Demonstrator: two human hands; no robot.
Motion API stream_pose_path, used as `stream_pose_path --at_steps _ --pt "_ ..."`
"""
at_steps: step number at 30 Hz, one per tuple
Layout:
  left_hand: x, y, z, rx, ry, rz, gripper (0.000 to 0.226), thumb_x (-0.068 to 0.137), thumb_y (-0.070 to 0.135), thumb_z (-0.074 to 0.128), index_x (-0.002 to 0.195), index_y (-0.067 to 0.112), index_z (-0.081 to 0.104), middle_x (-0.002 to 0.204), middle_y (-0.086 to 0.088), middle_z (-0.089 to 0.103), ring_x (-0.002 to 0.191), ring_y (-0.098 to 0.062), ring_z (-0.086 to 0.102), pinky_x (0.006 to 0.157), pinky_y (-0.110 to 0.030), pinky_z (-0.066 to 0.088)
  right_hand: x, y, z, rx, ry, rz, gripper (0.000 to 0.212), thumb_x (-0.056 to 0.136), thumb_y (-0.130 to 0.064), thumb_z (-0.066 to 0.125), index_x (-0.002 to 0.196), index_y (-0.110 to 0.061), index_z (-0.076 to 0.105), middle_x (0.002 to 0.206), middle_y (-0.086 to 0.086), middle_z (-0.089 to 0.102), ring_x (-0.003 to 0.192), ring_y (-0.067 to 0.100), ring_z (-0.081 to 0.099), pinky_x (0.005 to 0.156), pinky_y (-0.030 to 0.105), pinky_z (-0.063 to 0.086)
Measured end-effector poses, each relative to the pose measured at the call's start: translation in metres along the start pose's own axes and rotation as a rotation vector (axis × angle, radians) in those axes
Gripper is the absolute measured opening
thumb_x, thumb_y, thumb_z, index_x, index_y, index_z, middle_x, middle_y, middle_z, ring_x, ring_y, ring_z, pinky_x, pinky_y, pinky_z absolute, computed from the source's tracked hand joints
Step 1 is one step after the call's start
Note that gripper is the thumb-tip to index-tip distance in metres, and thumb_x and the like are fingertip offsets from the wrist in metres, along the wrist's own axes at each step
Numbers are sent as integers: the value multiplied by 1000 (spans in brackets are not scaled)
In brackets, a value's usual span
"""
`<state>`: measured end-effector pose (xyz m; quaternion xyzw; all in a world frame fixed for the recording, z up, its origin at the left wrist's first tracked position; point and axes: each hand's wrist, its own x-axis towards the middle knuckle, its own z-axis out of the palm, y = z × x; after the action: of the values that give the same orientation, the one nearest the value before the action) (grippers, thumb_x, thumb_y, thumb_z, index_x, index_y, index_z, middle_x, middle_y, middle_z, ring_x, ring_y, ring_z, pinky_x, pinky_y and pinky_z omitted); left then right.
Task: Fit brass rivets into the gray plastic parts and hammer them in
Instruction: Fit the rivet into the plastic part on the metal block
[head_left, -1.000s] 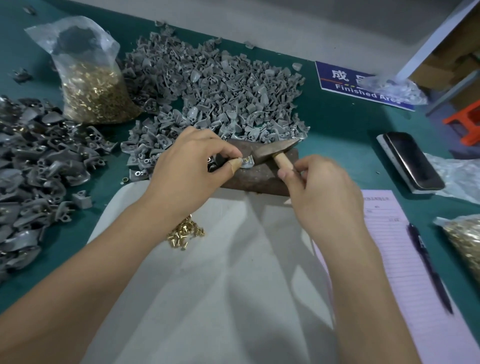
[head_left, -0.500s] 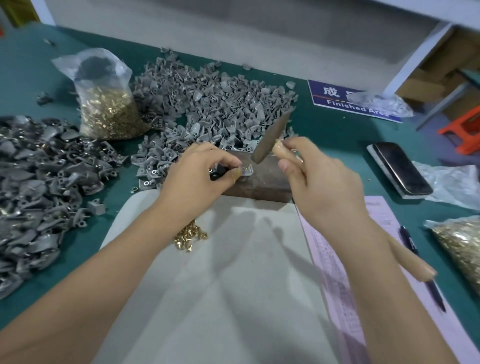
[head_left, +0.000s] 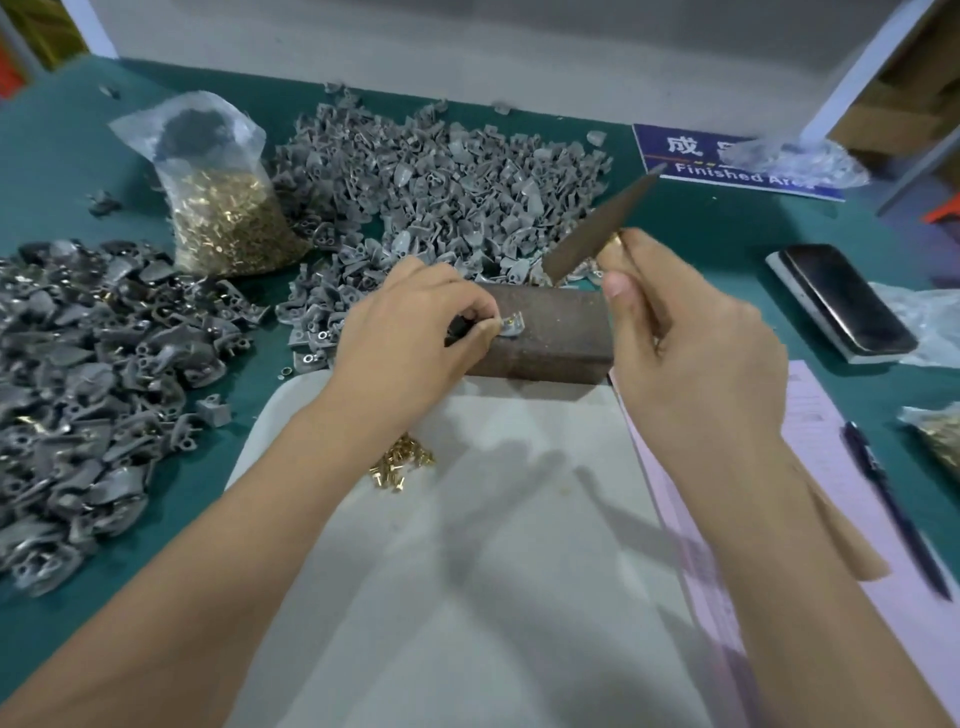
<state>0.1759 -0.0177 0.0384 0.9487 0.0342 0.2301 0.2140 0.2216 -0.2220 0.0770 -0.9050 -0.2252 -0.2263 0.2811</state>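
My left hand (head_left: 415, 332) pinches a gray plastic part with a brass rivet (head_left: 511, 326) against the top of a rusty metal block (head_left: 561, 332). My right hand (head_left: 691, 364) grips the wooden handle of a small hammer; its metal head (head_left: 597, 231) is raised and tilted above the block, apart from the part. A small heap of loose brass rivets (head_left: 400, 462) lies on the white cloth (head_left: 467, 571) under my left wrist.
A pile of gray parts (head_left: 431, 192) lies behind the block, a darker pile (head_left: 78, 389) at the left. A bag of rivets (head_left: 223, 208) stands at the back left. A phone (head_left: 841, 301), pink paper (head_left: 815, 431), a pen (head_left: 893, 509) and another rivet bag (head_left: 940, 441) lie at the right.
The hammer head rested on the part a second ago and has swung up off the block. My left hand has kept the part pinched in place.
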Motion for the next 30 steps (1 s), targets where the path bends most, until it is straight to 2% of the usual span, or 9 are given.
stream_pose_path --at_steps 4,8,11,13,17,22,23,26,30 --pt "-1 -2 0 21 14 22 11 95 42 66 96 34 73 96 17 63 94 -7 41 62 -28 30 -3 -6 0 14 26 18 32 105 -45 44 134 -41 57 91 -4 72 79 28 60 58 34 35" --pt "0 -2 0 51 28 19 11 93 43 69 97 34 75 96 16 65 97 -12 47 63 -28 30 -5 -9 6 -154 -252 -28 29 104 -45 42 131 -43 54 91 1 72 83 39 64 59 37 34" --pt "0 -2 1 44 28 33 15 93 46 66 96 35 75 95 16 65 96 -10 45 59 -28 28 -6 -9 1 -79 -41 -10 25 104 -42 47 125 -39 58 72 -6 59 68 34 60 54 32 27" --pt "-1 -2 0 43 30 33 14 93 46 66 95 36 76 94 16 65 94 -11 46 56 -23 26 -7 -10 2 -22 22 10 26 105 -40 47 128 -39 59 71 -10 51 66 29 56 56 31 27" --pt "1 -2 -1 69 30 27 12 92 45 70 95 35 76 93 15 66 95 -14 49 58 -29 30 -6 -11 7 -171 -261 -54 31 104 -45 41 132 -43 52 93 -2 72 82 37 65 58 36 31" --pt "-1 -2 -2 44 38 21 14 92 47 67 94 37 76 92 16 66 93 -13 48 59 -30 30 -8 -15 3 -47 53 -23 26 104 -40 50 128 -40 61 78 -4 70 67 32 61 55 31 27" --pt "-1 -2 -2 49 40 21 13 92 46 68 94 36 77 92 15 66 93 -13 48 58 -30 30 -7 -15 5 -68 17 -30 27 104 -40 50 129 -40 60 79 -3 70 69 33 62 56 31 27" --pt "0 -1 -1 63 45 6 14 91 46 70 94 35 78 90 14 66 94 -15 51 59 -31 35 -4 -12 6 -170 -272 -45 29 104 -45 43 132 -44 51 88 2 72 81 39 66 59 36 31" --pt "-1 0 0 41 50 -25 13 91 47 69 93 37 77 89 16 64 93 -12 49 61 -31 36 -8 -4 -2 -185 -221 -66 24 101 -47 46 125 -45 53 83 0 73 75 37 66 56 35 33"
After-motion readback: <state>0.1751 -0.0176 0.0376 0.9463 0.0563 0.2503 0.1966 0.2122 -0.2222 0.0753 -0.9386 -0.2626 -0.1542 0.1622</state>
